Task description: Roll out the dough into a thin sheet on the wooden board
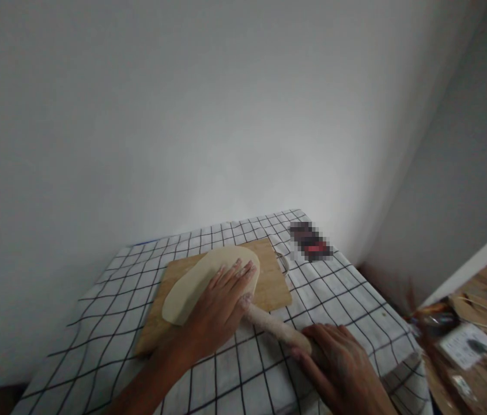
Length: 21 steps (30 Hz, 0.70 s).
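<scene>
A flat oval sheet of pale dough point(195, 282) lies on a wooden cutting board point(271, 276). My left hand point(219, 308) rests flat on the dough's near right part, fingers stretched out and slightly apart. A floured wooden rolling pin point(271, 325) runs from under that hand toward the lower right, off the board's edge. My right hand point(340, 366) lies on the pin's right end, fingers extended over it and pressing down.
The board sits on a table covered by a white cloth with a black grid point(234, 380). A blurred dark and red object point(310, 241) lies at the table's far right corner. White walls rise behind. Cables and papers point(465, 340) lie on the wooden floor at right.
</scene>
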Available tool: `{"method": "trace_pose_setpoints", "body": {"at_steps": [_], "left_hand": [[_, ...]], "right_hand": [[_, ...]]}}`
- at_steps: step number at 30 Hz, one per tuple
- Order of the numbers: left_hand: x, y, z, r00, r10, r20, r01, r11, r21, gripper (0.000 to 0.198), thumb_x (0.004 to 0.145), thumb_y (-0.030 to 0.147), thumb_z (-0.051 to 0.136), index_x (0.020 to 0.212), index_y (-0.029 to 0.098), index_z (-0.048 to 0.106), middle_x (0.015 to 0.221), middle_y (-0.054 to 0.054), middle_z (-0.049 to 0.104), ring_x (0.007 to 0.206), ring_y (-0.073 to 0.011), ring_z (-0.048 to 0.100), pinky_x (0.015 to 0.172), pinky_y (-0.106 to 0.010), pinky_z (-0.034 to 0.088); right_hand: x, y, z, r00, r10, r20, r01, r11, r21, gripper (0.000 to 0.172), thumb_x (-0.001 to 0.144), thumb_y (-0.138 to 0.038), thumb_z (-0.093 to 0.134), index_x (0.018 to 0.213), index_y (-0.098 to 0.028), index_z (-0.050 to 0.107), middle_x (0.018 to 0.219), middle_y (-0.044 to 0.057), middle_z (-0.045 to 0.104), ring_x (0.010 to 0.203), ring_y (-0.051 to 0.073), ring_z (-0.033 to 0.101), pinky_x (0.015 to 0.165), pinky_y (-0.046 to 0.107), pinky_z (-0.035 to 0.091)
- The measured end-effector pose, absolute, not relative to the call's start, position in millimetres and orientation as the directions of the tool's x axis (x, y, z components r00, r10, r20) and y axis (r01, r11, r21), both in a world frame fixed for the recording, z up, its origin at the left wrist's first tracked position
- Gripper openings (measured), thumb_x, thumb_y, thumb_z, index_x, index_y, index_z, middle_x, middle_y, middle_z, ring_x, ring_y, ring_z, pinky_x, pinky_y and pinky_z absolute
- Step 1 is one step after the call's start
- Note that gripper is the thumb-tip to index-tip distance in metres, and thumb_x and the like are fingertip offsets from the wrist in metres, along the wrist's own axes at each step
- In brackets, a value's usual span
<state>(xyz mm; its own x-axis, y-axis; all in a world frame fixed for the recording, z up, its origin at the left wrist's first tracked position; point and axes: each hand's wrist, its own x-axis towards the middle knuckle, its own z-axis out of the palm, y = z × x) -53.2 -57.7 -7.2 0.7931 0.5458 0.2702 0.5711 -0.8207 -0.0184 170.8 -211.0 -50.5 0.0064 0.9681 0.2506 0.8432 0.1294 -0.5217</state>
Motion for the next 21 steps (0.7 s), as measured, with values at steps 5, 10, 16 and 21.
{"method": "trace_pose_setpoints", "body": {"at_steps": [5, 10, 16, 21], "left_hand": [[-10, -24, -11, 0.783, 0.532, 0.324, 0.576, -0.816, -0.053, 0.047, 0.103, 0.033, 0.029, 0.148, 0.019, 0.031, 0.154, -0.006, 0.029, 0.144, -0.0268, 0.019, 0.118, -0.053, 0.015], [31, 28, -21, 0.765, 0.579, 0.282, 0.606, -0.796, -0.01, 0.047, 0.104, 0.036, 0.025, 0.148, 0.022, 0.031, 0.152, -0.007, 0.034, 0.142, -0.0323, 0.024, 0.113, -0.056, 0.025], [48, 57, -20, 0.796, 0.545, 0.264, 0.573, -0.819, -0.037, 0.042, 0.103, 0.025, 0.028, 0.141, 0.018, 0.043, 0.148, -0.008, 0.04, 0.14, -0.0311, 0.029, 0.114, -0.047, 0.026], [24, 21, -19, 0.799, 0.521, 0.301, 0.558, -0.828, -0.05, 0.041, 0.103, 0.032, 0.03, 0.142, 0.025, 0.041, 0.149, -0.004, 0.039, 0.141, -0.0299, 0.027, 0.113, -0.052, 0.027]], "right_hand": [[189, -197, -48, 0.137, 0.941, 0.309, 0.841, 0.054, -0.538, 0.026, 0.099, -0.045, 0.043, 0.095, -0.027, 0.061, 0.091, 0.0, 0.066, 0.083, 0.018, 0.06, 0.078, 0.033, 0.04], [210, -173, -46, 0.212, 0.929, 0.305, 0.838, -0.012, -0.546, 0.029, 0.099, -0.048, 0.041, 0.096, -0.026, 0.06, 0.094, 0.0, 0.066, 0.084, 0.02, 0.061, 0.076, 0.032, 0.041], [213, -164, -49, 0.24, 0.901, 0.362, 0.848, -0.013, -0.53, 0.023, 0.097, -0.045, 0.047, 0.101, -0.027, 0.06, 0.098, 0.0, 0.065, 0.086, 0.021, 0.06, 0.078, 0.032, 0.042], [199, -181, -43, 0.142, 0.931, 0.335, 0.818, 0.08, -0.569, 0.018, 0.094, -0.041, 0.054, 0.107, -0.029, 0.059, 0.098, -0.002, 0.066, 0.087, 0.019, 0.059, 0.079, 0.031, 0.041]]}}
